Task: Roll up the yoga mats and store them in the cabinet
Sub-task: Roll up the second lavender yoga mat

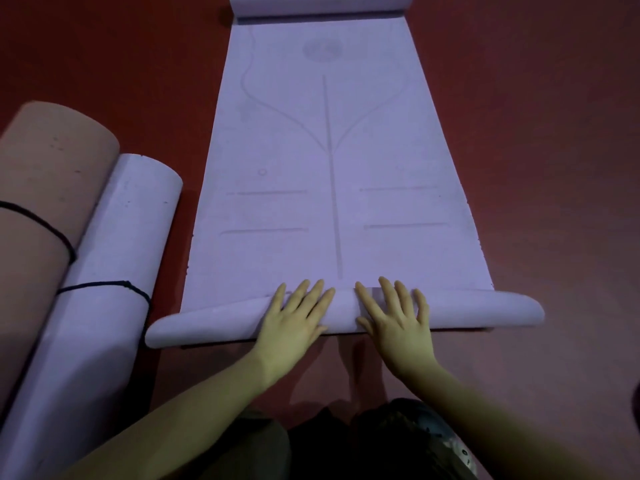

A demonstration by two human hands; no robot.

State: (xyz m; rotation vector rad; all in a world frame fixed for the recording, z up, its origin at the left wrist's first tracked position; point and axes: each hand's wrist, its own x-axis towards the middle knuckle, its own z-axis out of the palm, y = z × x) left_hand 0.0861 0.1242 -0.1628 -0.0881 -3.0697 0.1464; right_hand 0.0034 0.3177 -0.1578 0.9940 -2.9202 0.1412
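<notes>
- Two rolled foam mats, one pink (41, 188) and one lilac (114, 258), each tied with black cord, lay left of the flat lilac yoga mat (329, 174) on red floor (554, 133); its far end curled up.
- Left hand (294, 320) and right hand (394, 320) pressed flat, fingers straight, on the mat's rolled near edge; gripping nothing.

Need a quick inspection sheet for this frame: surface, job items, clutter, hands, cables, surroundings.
Surface: red floor, bare around the mats.
Job's things: purple mat lying flat, its near end curled into a small roll, its far end also curled; rolled purple mat and rolled pink mat on the left, each tied with a black cord.
Clutter: nothing seen.
Grippers: left hand and right hand press flat on the roll.
Cables: nothing seen.
Surroundings: cabinet not in view.
</notes>
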